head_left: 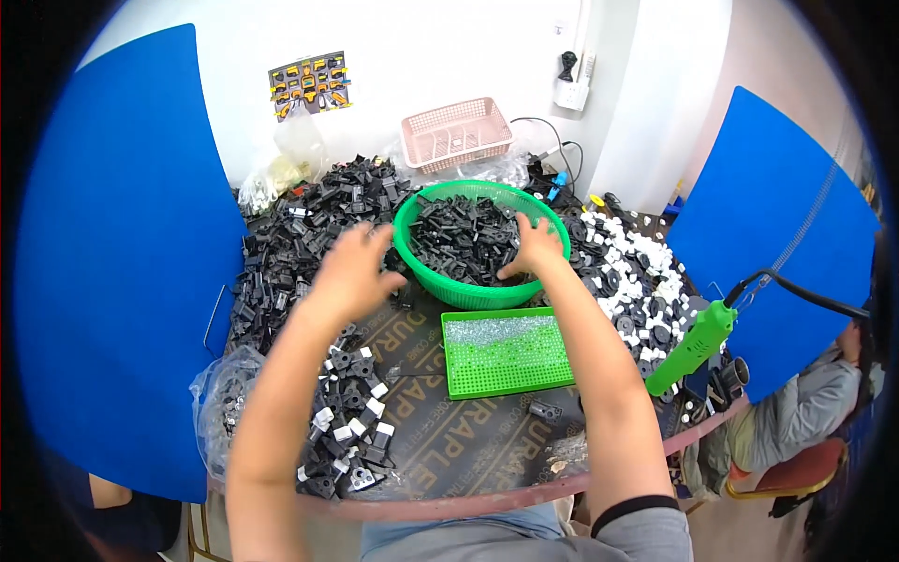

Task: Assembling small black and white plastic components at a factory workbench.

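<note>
At frame centre, the open right hand (pixel 532 245) digs into the green basket (pixel 419 272) of black parts (pixel 464 239), best scooped shallowly, while the left hand (pixel 354 272) hovers spread and empty.

The left hand (pixel 351 272) was smeared by motion, so whether its fingers held anything could not be told. The right hand's (pixel 531 248) fingertips were sunk among the black parts in the green basket (pixel 473 292), hiding any grip. Beyond those fingertips, the far basket wall was covered by the heap. The poster's (pixel 310 84) small pictures, far beyond the left fingers, were too small to make out.
</note>
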Tool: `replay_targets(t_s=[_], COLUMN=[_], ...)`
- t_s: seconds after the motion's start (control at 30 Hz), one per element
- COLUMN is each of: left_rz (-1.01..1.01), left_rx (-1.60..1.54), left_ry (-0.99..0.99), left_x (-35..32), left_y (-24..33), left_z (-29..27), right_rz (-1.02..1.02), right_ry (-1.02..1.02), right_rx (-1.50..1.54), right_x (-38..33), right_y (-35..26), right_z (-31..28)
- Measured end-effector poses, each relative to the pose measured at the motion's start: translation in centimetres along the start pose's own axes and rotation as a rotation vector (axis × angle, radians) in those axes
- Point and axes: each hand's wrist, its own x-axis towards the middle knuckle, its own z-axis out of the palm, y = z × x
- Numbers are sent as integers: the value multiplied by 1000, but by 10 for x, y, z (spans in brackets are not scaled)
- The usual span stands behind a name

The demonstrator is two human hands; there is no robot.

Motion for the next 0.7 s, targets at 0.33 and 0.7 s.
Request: replay_targets(t_s=[0.33,0.7], left_rz=[195,147], left_rx=[-530,-647], left_ry=[-30,31], left_x=[-121,-128], left_y=[113,113], left_z=[72,77], right_rz=[86,28], right_ry=[-359,-148], right_rx=[-135,213], right_x=[50,64], right_y=[11,39], right_z=[34,55])
